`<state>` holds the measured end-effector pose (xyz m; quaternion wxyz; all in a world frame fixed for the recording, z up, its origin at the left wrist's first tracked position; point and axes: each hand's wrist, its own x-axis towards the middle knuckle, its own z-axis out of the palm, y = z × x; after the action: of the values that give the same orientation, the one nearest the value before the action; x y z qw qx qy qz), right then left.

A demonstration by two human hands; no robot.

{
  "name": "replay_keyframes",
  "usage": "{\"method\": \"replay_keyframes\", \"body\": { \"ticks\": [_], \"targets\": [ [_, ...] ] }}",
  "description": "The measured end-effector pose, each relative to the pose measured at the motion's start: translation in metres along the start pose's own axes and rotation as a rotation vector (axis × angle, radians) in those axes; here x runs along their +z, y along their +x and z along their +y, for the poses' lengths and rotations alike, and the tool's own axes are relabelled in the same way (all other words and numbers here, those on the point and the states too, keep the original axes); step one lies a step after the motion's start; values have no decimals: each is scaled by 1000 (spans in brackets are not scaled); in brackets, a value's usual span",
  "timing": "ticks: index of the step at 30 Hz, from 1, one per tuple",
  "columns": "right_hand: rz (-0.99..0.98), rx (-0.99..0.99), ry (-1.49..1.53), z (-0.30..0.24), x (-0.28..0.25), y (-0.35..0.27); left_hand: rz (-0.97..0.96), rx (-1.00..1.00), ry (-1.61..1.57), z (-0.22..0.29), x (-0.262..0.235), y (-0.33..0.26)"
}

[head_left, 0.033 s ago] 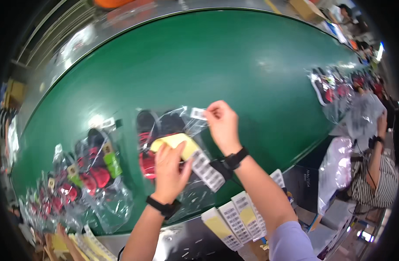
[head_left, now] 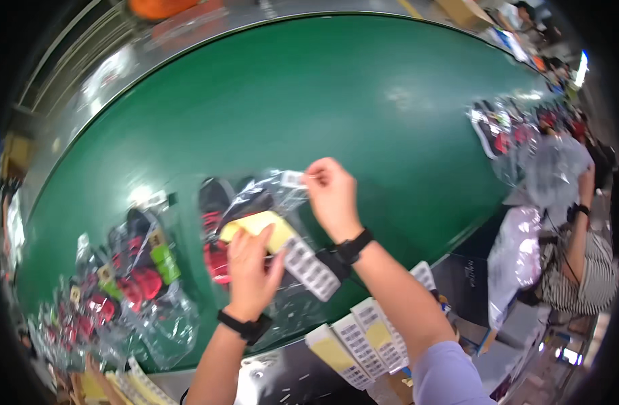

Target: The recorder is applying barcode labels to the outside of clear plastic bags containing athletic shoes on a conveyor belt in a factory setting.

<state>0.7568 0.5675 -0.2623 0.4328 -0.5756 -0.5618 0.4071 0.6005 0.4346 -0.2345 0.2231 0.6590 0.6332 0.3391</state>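
Clear plastic bag film (head_left: 287,197) covers a pair of black-and-red shoes (head_left: 215,262) on the smooth green table (head_left: 390,128), left of centre. I see the left hand (head_left: 252,273) laid over them from the near side, fingers pointing far, thumb spread right, against a yellow-backed paper strip of white barcode labels (head_left: 311,268); I cannot tell whether it grips or only presses. My view shows the right hand (head_left: 333,201) farther off, forearm slanting from near right to far left, wrist bent, thumb and fingertips pinched narrow on a small white label (head_left: 292,179).
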Motion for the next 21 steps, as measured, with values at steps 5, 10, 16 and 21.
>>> {"method": "replay_keyframes", "body": {
  "ticks": [5, 10, 16, 21],
  "targets": [
    [14, -46, -50, 14, -39, 30, 60, -6, 126, -14, -10, -12],
    [324, -127, -650, 112, -209, 106, 2, 58, 249, -3, 4, -7],
    [436, 183, -1206, 138, -362, 140, -66, -91, 488, -15, 1, -5],
    [549, 326, -1401, 137, -404, 168, 53, -209, 689, -72, -51, -19]
  ]
}}
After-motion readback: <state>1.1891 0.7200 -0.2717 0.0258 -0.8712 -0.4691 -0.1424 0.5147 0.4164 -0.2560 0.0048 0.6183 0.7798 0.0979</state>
